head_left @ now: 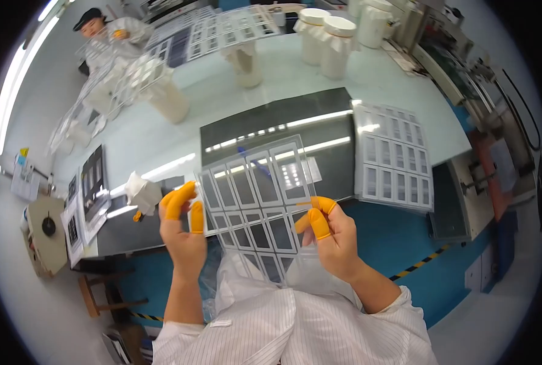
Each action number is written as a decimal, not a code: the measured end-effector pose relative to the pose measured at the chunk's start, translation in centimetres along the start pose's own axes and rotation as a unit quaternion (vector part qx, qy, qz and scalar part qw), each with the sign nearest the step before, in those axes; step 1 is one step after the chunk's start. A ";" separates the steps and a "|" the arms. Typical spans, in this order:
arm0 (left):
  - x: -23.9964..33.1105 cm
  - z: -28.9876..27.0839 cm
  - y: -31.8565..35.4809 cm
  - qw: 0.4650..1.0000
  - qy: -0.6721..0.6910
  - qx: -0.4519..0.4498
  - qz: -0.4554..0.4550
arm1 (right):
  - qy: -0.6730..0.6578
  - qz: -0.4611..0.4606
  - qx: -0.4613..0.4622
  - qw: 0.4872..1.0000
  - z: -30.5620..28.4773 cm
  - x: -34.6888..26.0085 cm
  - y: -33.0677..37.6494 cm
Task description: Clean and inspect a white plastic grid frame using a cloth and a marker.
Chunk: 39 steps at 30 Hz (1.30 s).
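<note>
Between my hands, tilted above the front edge of the table, is a clear panel [242,210] divided into a grid of rectangular windows. Its left edge is gripped by my left hand [183,234], with yellow finger cots on the fingers. My right hand [336,240], also in yellow finger cots, pinches the panel's right edge. Behind the panel lies a dark glossy mat [277,121] reflecting the ceiling lights. A slim blue object [255,163] and a small pale rectangular piece show on the mat, partly through the panel.
Similar gridded panels [395,158] lie stacked on the right; more [234,30] rest on white containers at the back. White lidded jars [338,48] stand behind the mat. Crumpled white tissue [143,193] is by my left hand. A co-worker [110,42] is at far left.
</note>
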<state>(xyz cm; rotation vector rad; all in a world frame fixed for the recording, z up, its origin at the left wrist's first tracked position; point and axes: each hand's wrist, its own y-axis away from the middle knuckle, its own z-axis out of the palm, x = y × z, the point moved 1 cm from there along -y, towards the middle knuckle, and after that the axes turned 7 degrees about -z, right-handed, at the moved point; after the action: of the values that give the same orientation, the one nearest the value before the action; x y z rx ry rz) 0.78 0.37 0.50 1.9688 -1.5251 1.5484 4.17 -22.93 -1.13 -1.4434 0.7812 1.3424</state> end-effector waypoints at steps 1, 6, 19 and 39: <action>2.4 0.6 -0.3 0.997 -0.036 0.001 0.062 | 0.039 -0.015 -0.028 0.999 0.3 -0.6 0.2; 6.3 2.7 -1.4 0.963 -0.108 0.034 0.246 | 0.124 -0.097 -0.080 0.984 2.9 -1.9 1.0; 6.2 1.2 -2.9 0.913 -0.180 0.054 0.362 | 0.188 -0.183 -0.102 0.960 3.5 -1.8 1.5; -0.1 -0.8 6.7 0.944 -0.009 -0.327 -0.036 | 0.085 -0.093 -0.056 0.990 3.0 1.9 0.6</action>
<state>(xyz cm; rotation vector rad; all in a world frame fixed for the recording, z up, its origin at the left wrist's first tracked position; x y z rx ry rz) -5.07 -2.03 -1.91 1.6199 -1.6649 0.8298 2.90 -19.98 -2.88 -1.6944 0.6688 1.1463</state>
